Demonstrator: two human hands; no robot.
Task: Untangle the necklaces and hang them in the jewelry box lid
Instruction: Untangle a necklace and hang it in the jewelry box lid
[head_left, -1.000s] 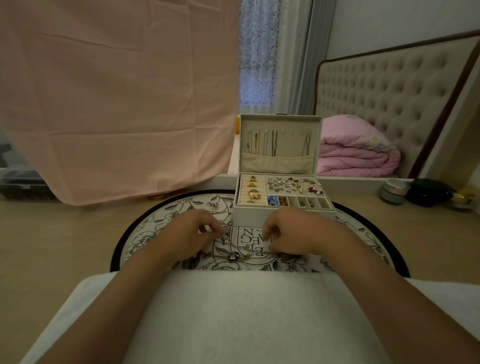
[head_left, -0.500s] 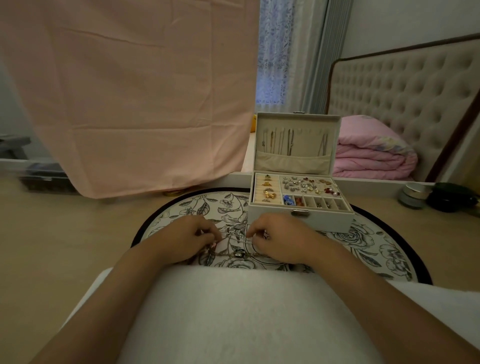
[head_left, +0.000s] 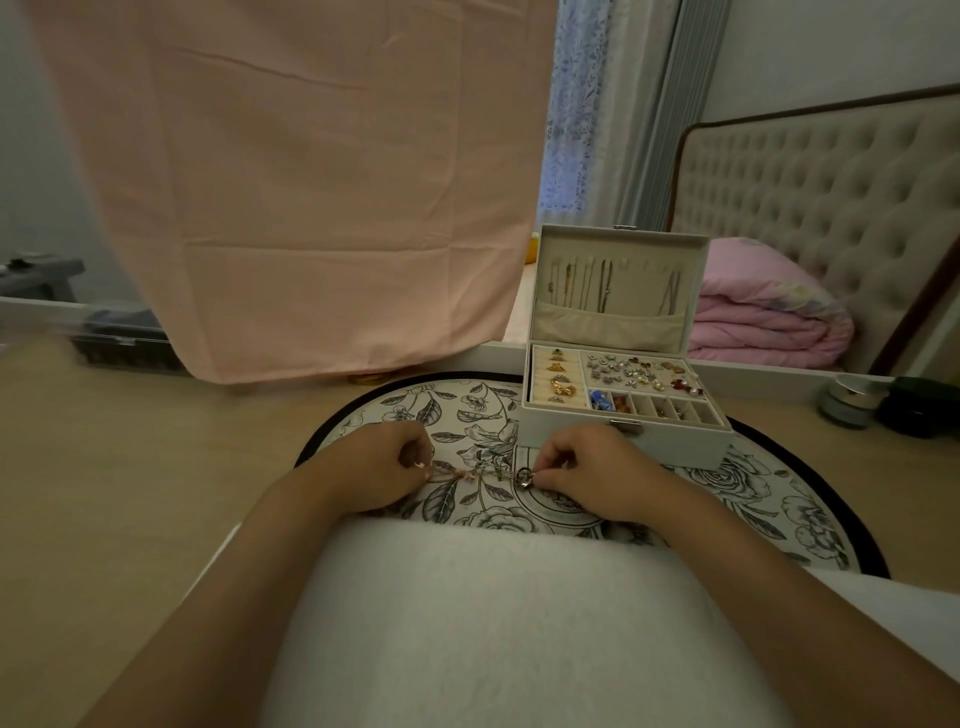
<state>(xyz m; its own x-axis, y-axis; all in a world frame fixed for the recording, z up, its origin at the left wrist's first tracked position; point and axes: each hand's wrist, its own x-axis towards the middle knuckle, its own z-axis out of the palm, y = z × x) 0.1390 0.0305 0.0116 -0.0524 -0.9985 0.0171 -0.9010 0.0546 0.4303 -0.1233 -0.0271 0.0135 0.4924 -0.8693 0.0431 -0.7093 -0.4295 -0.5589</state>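
Item: your forearms reach forward over your lap, left hand curled and pinching one end of the necklaces, right hand pinching the ringed end, the tangle stretched between them over the mat, just before the open box.

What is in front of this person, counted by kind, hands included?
hands: 2, left hand and right hand, each pinching the tangle
necklace tangle: 1
jewelry box: 1
flowered mat: 1
jars: 2, grey jar and dark jar
Total: 7
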